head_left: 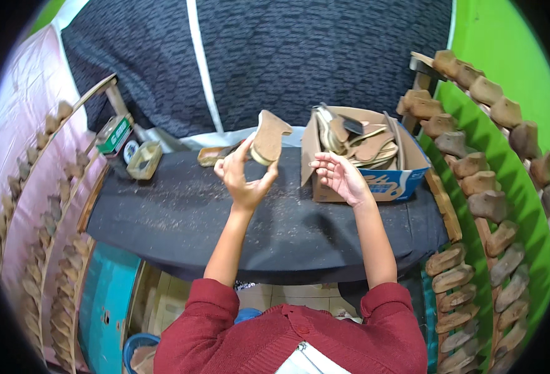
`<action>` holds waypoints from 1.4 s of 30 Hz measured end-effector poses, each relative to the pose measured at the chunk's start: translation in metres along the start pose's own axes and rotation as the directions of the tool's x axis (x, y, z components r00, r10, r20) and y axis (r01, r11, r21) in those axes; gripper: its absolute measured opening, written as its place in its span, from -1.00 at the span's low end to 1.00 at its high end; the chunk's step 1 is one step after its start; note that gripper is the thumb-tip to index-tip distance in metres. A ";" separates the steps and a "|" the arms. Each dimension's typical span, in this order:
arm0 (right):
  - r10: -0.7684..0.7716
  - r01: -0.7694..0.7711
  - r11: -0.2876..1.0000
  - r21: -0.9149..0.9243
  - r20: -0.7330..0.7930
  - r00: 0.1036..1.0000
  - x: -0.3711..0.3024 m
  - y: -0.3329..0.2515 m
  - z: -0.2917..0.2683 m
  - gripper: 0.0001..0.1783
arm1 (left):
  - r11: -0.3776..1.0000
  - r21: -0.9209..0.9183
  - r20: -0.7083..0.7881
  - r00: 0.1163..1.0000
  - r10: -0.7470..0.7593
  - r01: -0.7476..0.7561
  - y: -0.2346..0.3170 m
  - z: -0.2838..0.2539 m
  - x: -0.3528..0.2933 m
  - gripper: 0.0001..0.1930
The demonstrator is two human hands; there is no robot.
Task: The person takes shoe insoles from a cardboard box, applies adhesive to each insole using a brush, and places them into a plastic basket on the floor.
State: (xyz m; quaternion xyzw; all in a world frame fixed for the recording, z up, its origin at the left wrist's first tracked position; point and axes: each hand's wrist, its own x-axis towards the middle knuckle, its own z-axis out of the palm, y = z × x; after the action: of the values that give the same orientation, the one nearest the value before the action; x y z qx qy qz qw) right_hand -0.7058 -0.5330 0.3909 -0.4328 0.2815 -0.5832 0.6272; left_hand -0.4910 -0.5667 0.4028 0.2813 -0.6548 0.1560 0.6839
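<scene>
My left hand (245, 184) is closed on a shoe sole (268, 136), gripping its thick lower end between thumb and fingers above the table. The sole has a brown face and a pale layered edge, and it is held tilted upright. To the right of it my right hand (342, 177) is raised with loosely bent fingers a little apart and nothing visible in them. It hovers just in front of a cardboard box (415, 168) with blue and white print. Inside the box lie several more brown soles (371, 146), heaped together with a dark piece.
A dark cloth covers the dusty table (162, 212). At its left are a pale tray (144, 160) and a green box (114, 134); a small tan container (209, 156) sits at the back. Racks of wooden shoe lasts (487, 206) flank both sides. A blue basin (139, 344) stands below.
</scene>
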 end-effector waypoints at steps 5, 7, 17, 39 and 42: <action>0.087 -0.083 0.996 -0.033 0.149 0.985 0.006 0.043 0.026 -0.63 | 0.942 0.244 -0.093 0.972 -0.214 0.231 -0.028 -0.074 -0.050 -0.50; 0.147 -0.144 0.989 -0.030 0.176 0.973 0.012 0.065 0.037 -0.64 | 0.880 0.376 -0.132 0.957 -0.258 0.289 -0.044 -0.103 -0.079 -0.50; 0.372 -0.359 0.928 -0.101 0.197 0.907 0.004 0.155 0.062 -0.68 | 0.722 0.378 -0.005 0.781 -0.624 0.579 -0.002 -0.129 -0.142 -0.22; -0.141 0.235 0.057 -0.970 0.225 0.964 -0.039 0.200 0.081 -0.18 | 0.530 0.249 0.076 0.530 -0.845 0.810 -0.136 -0.161 -0.152 -0.66; -0.148 0.210 0.037 -0.977 0.202 0.968 -0.032 0.208 0.085 -0.20 | 0.518 0.400 0.223 0.468 -0.855 0.756 -0.163 -0.156 -0.144 -0.60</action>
State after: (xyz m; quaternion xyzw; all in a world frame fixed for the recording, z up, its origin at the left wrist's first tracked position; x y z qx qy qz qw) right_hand -0.5361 -0.4952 0.2446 -0.7878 0.5328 -0.2957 0.0896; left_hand -0.2835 -0.5821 0.2343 0.6653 -0.5396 -0.1682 0.4878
